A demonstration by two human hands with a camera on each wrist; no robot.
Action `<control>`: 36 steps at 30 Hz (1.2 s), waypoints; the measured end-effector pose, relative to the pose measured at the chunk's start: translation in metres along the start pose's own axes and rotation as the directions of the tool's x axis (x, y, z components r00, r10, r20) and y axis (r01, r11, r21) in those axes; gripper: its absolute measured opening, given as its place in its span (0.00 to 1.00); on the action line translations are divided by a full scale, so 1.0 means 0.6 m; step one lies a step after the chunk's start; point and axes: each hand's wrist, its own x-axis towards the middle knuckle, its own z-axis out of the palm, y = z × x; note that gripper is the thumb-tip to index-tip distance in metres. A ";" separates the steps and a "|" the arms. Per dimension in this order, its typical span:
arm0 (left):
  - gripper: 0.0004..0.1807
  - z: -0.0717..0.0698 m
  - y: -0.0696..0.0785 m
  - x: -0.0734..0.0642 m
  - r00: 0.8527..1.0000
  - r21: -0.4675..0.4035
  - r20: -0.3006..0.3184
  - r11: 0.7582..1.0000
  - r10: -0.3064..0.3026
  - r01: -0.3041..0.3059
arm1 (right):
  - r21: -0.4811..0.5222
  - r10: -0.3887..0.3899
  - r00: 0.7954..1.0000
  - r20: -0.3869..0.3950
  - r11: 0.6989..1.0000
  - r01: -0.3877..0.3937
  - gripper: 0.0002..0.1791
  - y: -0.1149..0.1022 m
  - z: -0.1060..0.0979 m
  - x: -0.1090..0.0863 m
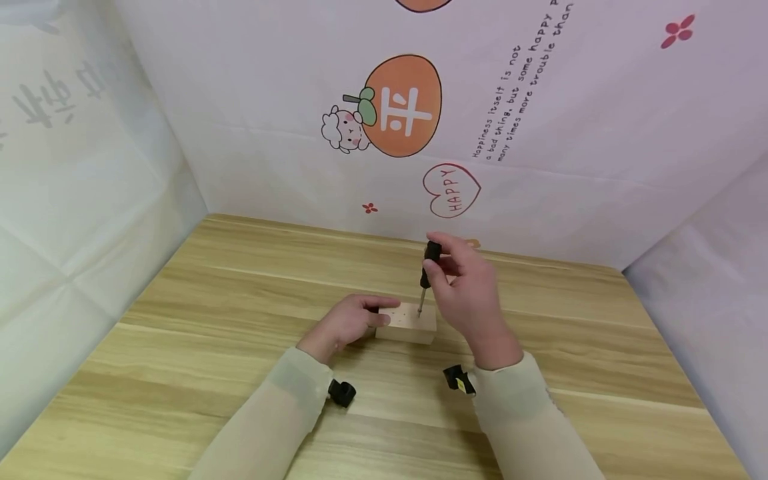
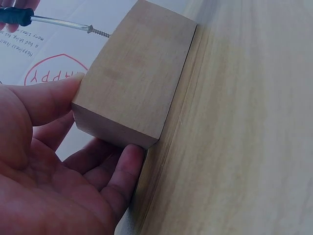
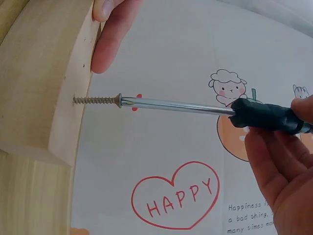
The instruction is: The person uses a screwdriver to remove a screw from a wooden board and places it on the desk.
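A pale wooden block (image 1: 405, 332) with several small holes in its top lies on the table. My left hand (image 1: 348, 321) grips its left end, thumb and fingers against the wood in the left wrist view. In my right hand (image 1: 471, 293) is a screwdriver (image 3: 181, 106) with a dark handle (image 3: 266, 116) and a bare metal shaft, held upright over the block. Its tip meets the head of a screw (image 3: 98, 100), whose point stands in the block's top face near the right end. Most of the screw's thread shows above the wood.
The wood-grain table (image 1: 198, 373) runs back to a white printed cloth (image 1: 288, 160) behind the block. More pale cloth hangs at the left and right sides. A black camera mount (image 1: 342, 393) sits at the left wrist, another (image 1: 459, 380) at the right.
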 end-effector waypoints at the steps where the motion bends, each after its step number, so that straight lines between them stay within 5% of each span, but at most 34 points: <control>1: 0.18 0.000 0.000 0.000 1.000 -0.001 0.002 1.000 0.001 -0.001 | -0.020 0.004 1.000 -0.003 1.000 -0.004 0.23 -0.001 0.001 0.000; 8: 0.18 0.000 0.000 0.000 1.000 -0.013 0.010 1.000 0.005 -0.005 | -0.054 0.107 0.988 -0.114 0.992 -0.113 0.20 -0.002 -0.001 0.002; 16: 0.17 0.001 -0.001 0.002 1.000 -0.010 -0.004 1.000 -0.005 0.005 | 0.276 0.151 0.988 0.029 0.949 -0.154 0.19 0.002 -0.005 0.005; 24: 0.18 0.000 -0.003 0.003 1.000 -0.011 -0.002 1.000 -0.002 0.002 | 0.108 0.166 0.986 -0.037 0.981 -0.161 0.16 0.005 -0.001 0.003; 31: 0.18 0.000 -0.001 0.003 1.000 -0.011 0.003 1.000 -0.006 0.006 | 0.300 0.181 0.983 -0.041 0.940 -0.161 0.24 0.013 -0.002 -0.004; 36: 0.18 0.000 -0.002 0.004 1.000 -0.007 0.004 1.000 -0.009 0.009 | 0.142 0.144 0.987 -0.065 0.981 -0.134 0.22 0.011 0.000 -0.004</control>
